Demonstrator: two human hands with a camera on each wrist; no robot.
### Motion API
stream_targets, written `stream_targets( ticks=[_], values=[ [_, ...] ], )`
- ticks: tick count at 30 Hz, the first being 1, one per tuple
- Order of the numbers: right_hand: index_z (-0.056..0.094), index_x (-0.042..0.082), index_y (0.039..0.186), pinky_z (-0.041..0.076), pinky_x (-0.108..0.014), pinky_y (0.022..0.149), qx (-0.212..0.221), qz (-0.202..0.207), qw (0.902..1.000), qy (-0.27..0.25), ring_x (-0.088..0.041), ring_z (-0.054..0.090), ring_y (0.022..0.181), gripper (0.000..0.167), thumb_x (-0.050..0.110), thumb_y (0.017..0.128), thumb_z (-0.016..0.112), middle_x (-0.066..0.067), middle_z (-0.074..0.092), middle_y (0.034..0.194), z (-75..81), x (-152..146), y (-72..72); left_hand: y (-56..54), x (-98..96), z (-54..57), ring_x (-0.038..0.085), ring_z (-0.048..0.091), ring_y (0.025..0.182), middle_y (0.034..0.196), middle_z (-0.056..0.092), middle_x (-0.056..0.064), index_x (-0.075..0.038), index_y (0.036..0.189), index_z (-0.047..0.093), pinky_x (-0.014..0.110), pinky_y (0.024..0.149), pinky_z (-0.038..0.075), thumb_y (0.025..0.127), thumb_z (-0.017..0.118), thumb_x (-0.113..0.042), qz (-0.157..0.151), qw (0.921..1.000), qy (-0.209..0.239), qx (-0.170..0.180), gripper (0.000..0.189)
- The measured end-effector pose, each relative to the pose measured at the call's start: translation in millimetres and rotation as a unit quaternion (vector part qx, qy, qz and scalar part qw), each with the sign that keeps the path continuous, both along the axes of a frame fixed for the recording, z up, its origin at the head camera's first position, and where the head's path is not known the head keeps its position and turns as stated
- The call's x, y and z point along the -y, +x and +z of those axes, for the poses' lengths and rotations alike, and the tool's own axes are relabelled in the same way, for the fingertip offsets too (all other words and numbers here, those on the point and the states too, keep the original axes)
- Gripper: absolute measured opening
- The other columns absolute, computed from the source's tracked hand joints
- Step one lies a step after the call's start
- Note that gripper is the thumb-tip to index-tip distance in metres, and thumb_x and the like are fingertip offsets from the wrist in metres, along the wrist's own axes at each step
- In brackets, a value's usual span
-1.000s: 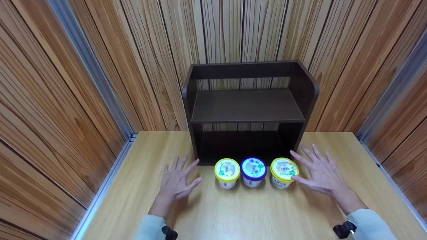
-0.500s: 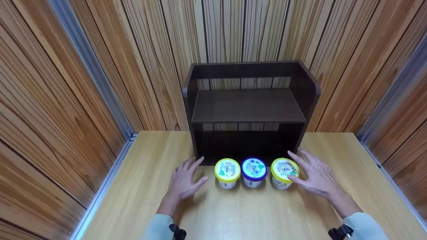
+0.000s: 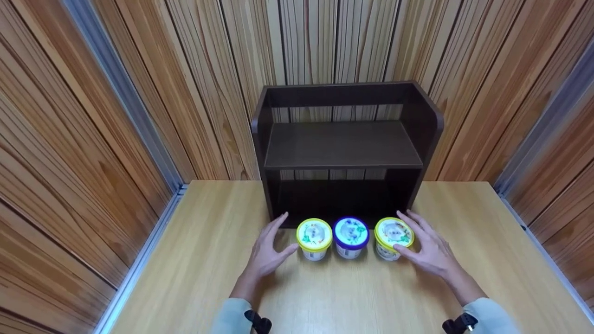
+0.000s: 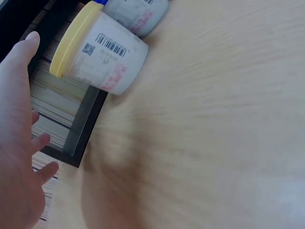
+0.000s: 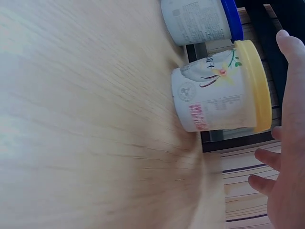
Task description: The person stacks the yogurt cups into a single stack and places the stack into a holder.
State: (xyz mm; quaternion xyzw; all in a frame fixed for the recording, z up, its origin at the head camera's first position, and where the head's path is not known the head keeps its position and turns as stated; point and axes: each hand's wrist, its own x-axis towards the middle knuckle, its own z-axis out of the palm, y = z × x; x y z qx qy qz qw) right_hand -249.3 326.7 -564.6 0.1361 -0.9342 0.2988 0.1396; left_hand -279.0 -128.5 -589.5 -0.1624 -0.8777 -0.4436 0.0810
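Observation:
Three lidded tubs stand in a row on the table in front of a dark shelf. The left tub (image 3: 314, 237) has a yellow lid, the middle tub (image 3: 351, 236) a blue one, and the right tub (image 3: 393, 237) a yellow one. My left hand (image 3: 269, 253) is just left of the left tub, fingers spread and relaxed, thumb tip near its lid. My right hand (image 3: 429, 250) lies at the right tub's outer side, its thumb overlapping the lid's edge in the head view. In the right wrist view, the fingers stay loosely extended beside the yellow lid, holding nothing.
The dark brown two-tier shelf (image 3: 344, 144) stands close behind the tubs, against the wood-panelled wall (image 3: 222, 93). Panelled side walls with metal strips flank the light wooden table (image 3: 343, 301).
Both hands have moved inward toward the outer tubs, and their spread fingers have drawn closer together. The tubs stay where they were.

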Motion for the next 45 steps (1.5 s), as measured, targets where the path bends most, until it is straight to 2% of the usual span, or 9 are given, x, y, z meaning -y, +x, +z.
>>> stream_targets(
  ticks=[9,14,18,20,22,30,33,38,45],
  values=[
    [0.038,0.019,0.177,0.026,-0.094,0.123,0.062,0.007,0.9938,-0.092,-0.062,0.032,0.164,0.090,0.035,0.101,0.084,-0.028,0.032,0.181,-12.2,-1.5,0.9,-4.3,-13.5,-7.6,0.046,0.034,0.172,0.186,0.036,0.012,-0.029,0.176,0.038,0.078,0.136,0.028,0.100,0.083,-0.047,-0.023,0.9959,0.072,0.050,0.090],
    [0.037,0.015,0.176,0.034,-0.085,0.126,0.062,0.018,0.9891,-0.132,-0.057,0.035,0.164,0.091,0.027,0.100,0.086,-0.028,0.035,0.179,-16.2,0.6,2.0,-5.5,-19.6,-12.4,0.046,0.036,0.170,0.185,0.036,0.015,-0.024,0.176,0.039,0.076,0.136,0.030,0.100,0.084,-0.043,-0.038,0.9930,0.097,0.056,0.091],
    [0.041,0.013,0.175,0.048,-0.045,0.125,0.057,0.017,0.9866,-0.152,-0.048,0.046,0.159,0.091,0.021,0.098,0.088,-0.024,0.043,0.175,-17.6,6.1,3.5,-5.7,-22.7,-16.2,0.044,0.041,0.168,0.183,0.039,0.016,-0.017,0.175,0.040,0.069,0.137,0.035,0.101,0.085,-0.038,-0.050,0.9911,0.110,0.055,0.089],
    [0.042,0.014,0.174,0.044,-0.023,0.118,0.059,0.014,0.9858,-0.156,-0.043,0.048,0.157,0.090,0.020,0.097,0.089,-0.022,0.046,0.173,-18.5,8.9,4.6,-4.8,-23.4,-17.5,0.043,0.044,0.167,0.183,0.041,0.014,-0.017,0.174,0.042,0.067,0.137,0.036,0.101,0.084,-0.038,-0.049,0.9907,0.112,0.060,0.087],
    [0.044,0.014,0.173,0.039,-0.010,0.112,0.065,0.012,0.9842,-0.164,-0.041,0.050,0.155,0.089,0.020,0.097,0.090,-0.021,0.048,0.172,-20.0,10.8,5.2,-4.2,-23.8,-18.7,0.042,0.046,0.165,0.182,0.043,0.013,-0.018,0.174,0.043,0.065,0.138,0.036,0.102,0.084,-0.037,-0.048,0.9898,0.116,0.067,0.085],
    [0.051,0.011,0.167,0.036,-0.004,0.108,0.087,-0.006,0.9802,-0.178,-0.041,0.052,0.151,0.080,0.022,0.098,0.090,-0.023,0.049,0.168,-24.9,12.4,5.2,-4.1,-27.1,-22.5,0.040,0.049,0.163,0.178,0.049,0.013,-0.019,0.173,0.045,0.066,0.138,0.035,0.106,0.081,-0.034,-0.063,0.9848,0.135,0.089,0.078],
    [0.054,0.012,0.165,0.034,-0.002,0.107,0.088,-0.016,0.9803,-0.176,-0.030,0.054,0.147,0.077,0.023,0.098,0.089,-0.022,0.051,0.165,-25.5,12.3,4.9,-4.3,-27.9,-23.3,0.040,0.055,0.157,0.176,0.052,0.014,-0.020,0.175,0.042,0.068,0.135,0.039,0.106,0.080,-0.034,-0.064,0.9832,0.139,0.099,0.079],
    [0.056,0.012,0.163,0.035,-0.002,0.107,0.084,-0.026,0.9813,-0.172,0.000,0.049,0.133,0.075,0.025,0.098,0.090,-0.020,0.055,0.161,-25.0,12.9,4.1,-5.3,-27.8,-21.6,0.039,0.069,0.138,0.164,0.060,0.021,-0.018,0.173,0.045,0.061,0.121,0.056,0.108,0.077,-0.030,-0.072,0.9791,0.157,0.107,0.073],
    [0.060,0.011,0.160,0.049,-0.011,0.099,0.073,-0.023,0.9799,-0.184,0.002,0.053,0.126,0.073,0.020,0.096,0.092,-0.019,0.059,0.154,-23.7,14.9,3.8,-7.0,-27.4,-20.2,0.038,0.076,0.127,0.151,0.068,0.025,-0.014,0.169,0.050,0.050,0.110,0.065,0.107,0.079,-0.023,-0.079,0.9779,0.164,0.103,0.069]
  ],
)
